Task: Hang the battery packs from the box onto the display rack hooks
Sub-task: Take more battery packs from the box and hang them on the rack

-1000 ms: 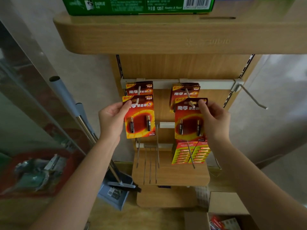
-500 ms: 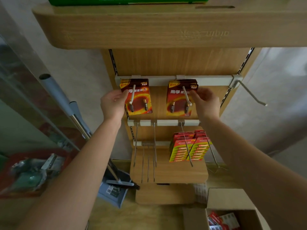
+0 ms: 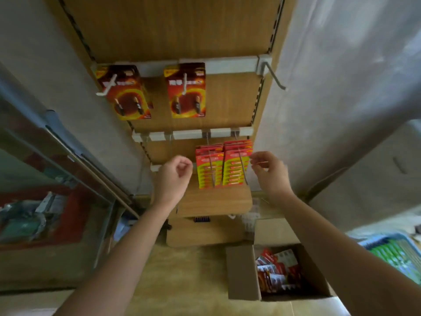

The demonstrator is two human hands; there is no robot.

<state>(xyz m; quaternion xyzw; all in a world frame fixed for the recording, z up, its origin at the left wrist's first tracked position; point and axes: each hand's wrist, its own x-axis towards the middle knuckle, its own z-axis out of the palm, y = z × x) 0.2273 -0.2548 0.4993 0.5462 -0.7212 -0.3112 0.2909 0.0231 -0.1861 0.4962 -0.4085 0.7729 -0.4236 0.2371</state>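
Observation:
Two red battery packs hang on the top rail's hooks of the wooden display rack (image 3: 173,26), a left pack (image 3: 124,92) and a right pack (image 3: 186,90). Red-and-yellow battery packs (image 3: 224,167) fill two hooks on the rail below. My left hand (image 3: 174,176) and my right hand (image 3: 268,172) hover empty in front of that lower row, fingers loosely curled, one on each side of it. The cardboard box (image 3: 241,270) stands open on the floor at lower right, with several red packs (image 3: 278,270) inside.
An empty metal hook (image 3: 275,76) juts out at the top rail's right end. A small wooden shelf (image 3: 214,201) sits under the lower packs. A glass cabinet (image 3: 45,179) stands at the left, a blue basket (image 3: 396,252) at the far right.
Both hands let go of the red packs, which now hang on the top hooks, and dropped down to the lower row. The view tilted down, so the box shows more fully.

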